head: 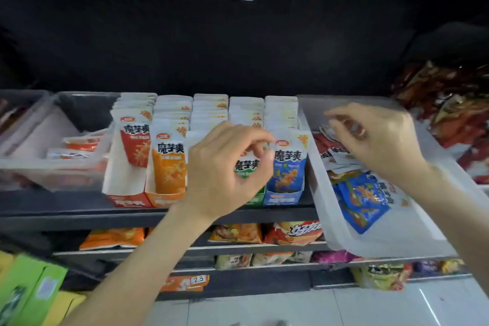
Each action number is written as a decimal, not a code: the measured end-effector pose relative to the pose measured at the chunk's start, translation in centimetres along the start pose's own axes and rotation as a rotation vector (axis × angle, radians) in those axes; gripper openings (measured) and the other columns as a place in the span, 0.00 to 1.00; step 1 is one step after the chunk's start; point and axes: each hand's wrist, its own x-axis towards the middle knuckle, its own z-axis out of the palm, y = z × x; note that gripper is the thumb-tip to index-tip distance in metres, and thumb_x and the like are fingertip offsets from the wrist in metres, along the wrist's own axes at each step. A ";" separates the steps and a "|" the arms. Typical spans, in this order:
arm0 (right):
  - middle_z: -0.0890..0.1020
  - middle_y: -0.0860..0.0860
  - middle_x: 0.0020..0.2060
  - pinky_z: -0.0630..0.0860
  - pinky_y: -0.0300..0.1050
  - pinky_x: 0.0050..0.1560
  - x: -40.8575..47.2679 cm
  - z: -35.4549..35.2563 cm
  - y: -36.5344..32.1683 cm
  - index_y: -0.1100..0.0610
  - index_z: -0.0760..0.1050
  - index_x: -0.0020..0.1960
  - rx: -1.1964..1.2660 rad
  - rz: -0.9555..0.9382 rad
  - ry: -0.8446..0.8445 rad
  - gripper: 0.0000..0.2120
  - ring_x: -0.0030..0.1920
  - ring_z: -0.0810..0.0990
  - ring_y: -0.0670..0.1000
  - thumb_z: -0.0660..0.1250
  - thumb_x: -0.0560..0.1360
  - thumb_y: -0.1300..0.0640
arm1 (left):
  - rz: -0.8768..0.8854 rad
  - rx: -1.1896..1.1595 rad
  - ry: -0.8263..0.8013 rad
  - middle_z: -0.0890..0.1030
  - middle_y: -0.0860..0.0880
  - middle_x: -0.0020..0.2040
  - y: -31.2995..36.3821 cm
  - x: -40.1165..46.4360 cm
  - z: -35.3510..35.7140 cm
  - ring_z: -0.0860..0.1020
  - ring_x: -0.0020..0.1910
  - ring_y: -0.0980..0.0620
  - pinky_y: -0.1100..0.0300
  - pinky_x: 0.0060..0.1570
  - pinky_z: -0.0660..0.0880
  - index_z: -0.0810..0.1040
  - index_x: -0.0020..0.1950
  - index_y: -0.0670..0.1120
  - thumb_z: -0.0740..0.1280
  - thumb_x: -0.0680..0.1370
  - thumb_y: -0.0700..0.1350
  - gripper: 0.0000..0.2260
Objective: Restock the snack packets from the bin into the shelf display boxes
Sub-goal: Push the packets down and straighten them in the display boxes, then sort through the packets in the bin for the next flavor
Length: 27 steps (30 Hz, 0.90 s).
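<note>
Snack packets (362,201) lie loose in the clear bin (397,235) at the right, beside the display boxes (283,197).
Head view: left hand (225,172) pinches the green box's front packet; right hand (375,135) hovers curled and empty over the bin, which overhangs the shelf edge and could tip.

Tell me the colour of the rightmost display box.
Blue, seen in the head view: the rightmost display box.

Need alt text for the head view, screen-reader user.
A person's left hand touches packets in the green display box on a shop shelf, while the right hand reaches into a clear bin of loose snack packets beside it.
</note>
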 end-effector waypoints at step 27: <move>0.79 0.49 0.33 0.68 0.41 0.28 -5.3 -2.5 11.2 0.58 0.77 0.44 -0.005 -0.113 -0.254 0.14 0.29 0.75 0.49 0.55 0.78 0.54 | -0.327 -0.019 -0.755 0.80 0.54 0.57 2.6 4.1 18.4 0.78 0.55 0.54 0.56 0.53 0.75 0.75 0.65 0.50 0.69 0.74 0.54 0.20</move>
